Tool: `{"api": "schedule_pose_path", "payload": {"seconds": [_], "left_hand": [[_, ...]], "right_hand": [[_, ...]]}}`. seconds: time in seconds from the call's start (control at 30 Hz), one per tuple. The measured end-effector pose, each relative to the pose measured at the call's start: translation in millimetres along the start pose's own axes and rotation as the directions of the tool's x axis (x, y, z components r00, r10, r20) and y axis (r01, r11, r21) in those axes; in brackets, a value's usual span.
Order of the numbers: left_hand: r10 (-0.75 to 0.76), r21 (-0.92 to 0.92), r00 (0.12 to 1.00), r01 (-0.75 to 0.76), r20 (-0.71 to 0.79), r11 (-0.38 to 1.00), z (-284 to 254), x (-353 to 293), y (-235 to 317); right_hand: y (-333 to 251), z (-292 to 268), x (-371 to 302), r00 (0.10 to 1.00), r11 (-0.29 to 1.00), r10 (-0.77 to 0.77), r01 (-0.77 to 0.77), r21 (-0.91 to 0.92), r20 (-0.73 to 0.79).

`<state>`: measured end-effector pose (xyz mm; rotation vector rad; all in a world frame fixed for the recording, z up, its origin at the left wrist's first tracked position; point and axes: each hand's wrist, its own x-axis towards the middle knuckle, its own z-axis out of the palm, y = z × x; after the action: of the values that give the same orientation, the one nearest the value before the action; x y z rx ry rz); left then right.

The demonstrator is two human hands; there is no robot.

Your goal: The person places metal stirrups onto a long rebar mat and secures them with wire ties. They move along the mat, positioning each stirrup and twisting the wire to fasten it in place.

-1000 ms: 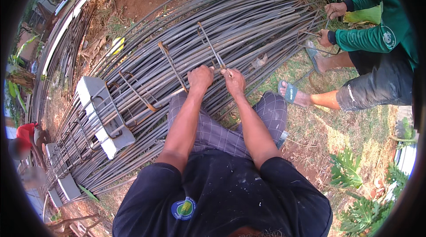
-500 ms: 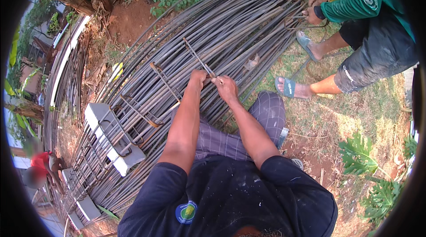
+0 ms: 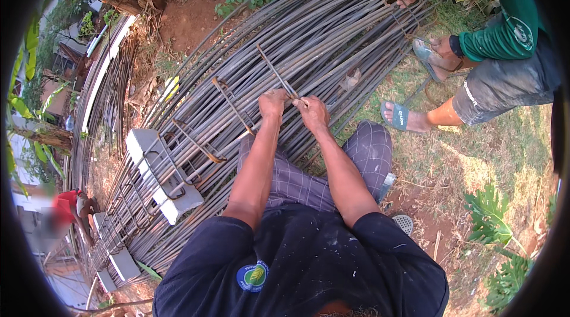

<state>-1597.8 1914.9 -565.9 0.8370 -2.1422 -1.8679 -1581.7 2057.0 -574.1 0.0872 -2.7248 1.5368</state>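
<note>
Both my hands meet over a wide bundle of long steel rods (image 3: 332, 26), near my knees. My left hand (image 3: 273, 103) is closed at the near end of a thin bent rebar stirrup (image 3: 271, 67). On the same end, my right hand (image 3: 313, 112) pinches with thumb and fingers. The stirrup's far end points away and to the left, lying above the rods. What exactly sits between my fingertips is partly hidden. Left of my hands, more bent stirrups (image 3: 230, 102) hook across the rods.
A pale concrete block (image 3: 181, 203) sits on the bundle at left, with stirrups around it. At right a co-worker in a green sleeve (image 3: 499, 40) handles a bent bar beside the rods. Another person in red (image 3: 64, 207) bends at far left. Leafy plants (image 3: 490, 216) grow lower right.
The co-worker's hands have moved apart, one over the rods and the other lower. My hands keep their grip on the stirrup, and the view has shifted slightly.
</note>
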Motion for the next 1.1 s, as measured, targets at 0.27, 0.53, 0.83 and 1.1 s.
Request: {"api": "schedule_pose_path", "payload": {"seconds": [0.27,0.53,0.83,1.1], "left_hand": [[0.585,0.458,0.807,-0.491,-0.082,0.741,23,-55,4],[0.618,0.686,0.773,-0.526,0.141,0.502,22,-99,-11],[-0.14,-0.384,0.99,0.14,0.028,0.913,59,-117,-11],[-0.235,-0.546,0.913,0.39,0.332,0.742,20,-94,29]], "right_hand": [[4,3,13,0.989,0.984,0.101,-0.116,0.133,0.112],[-30,-54,30,0.679,0.617,0.427,-0.702,0.357,0.597],[-12,-59,75,0.677,0.969,0.18,-0.246,-0.011,0.714],[-46,-63,36,0.884,0.627,-0.188,0.443,-0.641,0.427]]}}
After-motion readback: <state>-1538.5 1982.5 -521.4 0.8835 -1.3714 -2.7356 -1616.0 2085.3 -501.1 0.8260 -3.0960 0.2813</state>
